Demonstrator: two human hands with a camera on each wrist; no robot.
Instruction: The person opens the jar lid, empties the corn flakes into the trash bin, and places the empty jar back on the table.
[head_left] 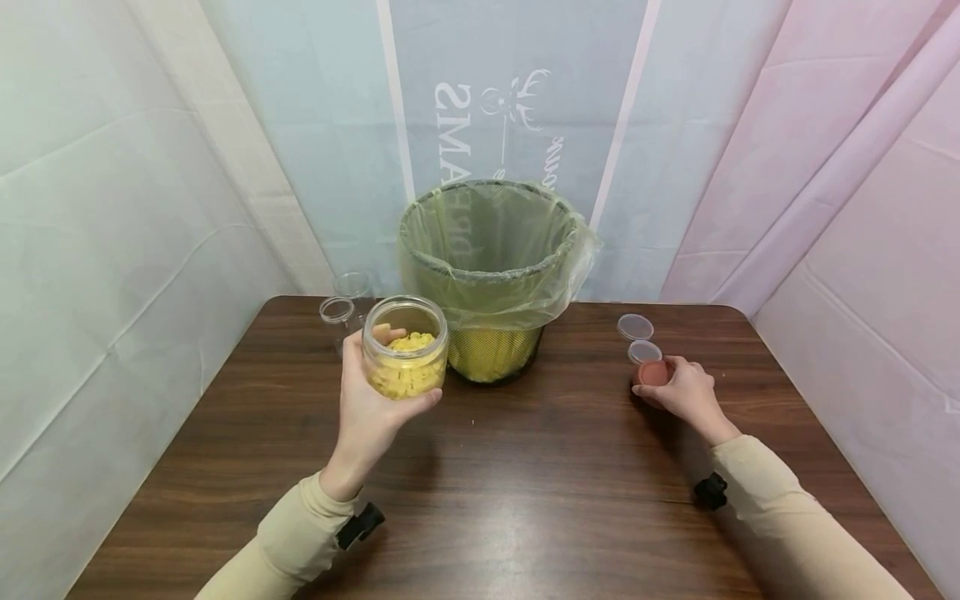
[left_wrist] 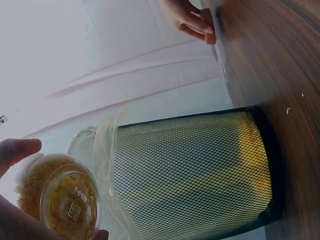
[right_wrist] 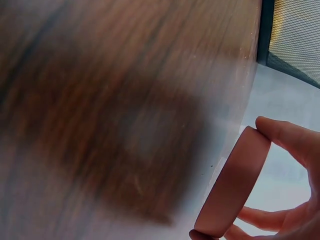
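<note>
My left hand (head_left: 367,417) grips a clear, uncapped jar (head_left: 405,354) partly filled with small yellow pieces (head_left: 408,367). It is raised in front of the left side of the waste bin, tilted, and its base (left_wrist: 75,200) shows in the left wrist view. Over at the right, my right hand (head_left: 686,392) pinches a reddish-brown round lid (head_left: 654,373) by its rim. The right wrist view has this lid (right_wrist: 235,185) edge-on, thumb and fingers at opposite sides, close over the table.
A mesh waste bin (head_left: 487,354) with a translucent liner (head_left: 495,300) stands at the table's back edge, yellow material showing low inside. Two clear jars (head_left: 337,312) stand left of it. Two translucent lids (head_left: 635,327) lie just beyond the right hand. Fabric walls (head_left: 300,100) surround the wooden table (head_left: 540,492).
</note>
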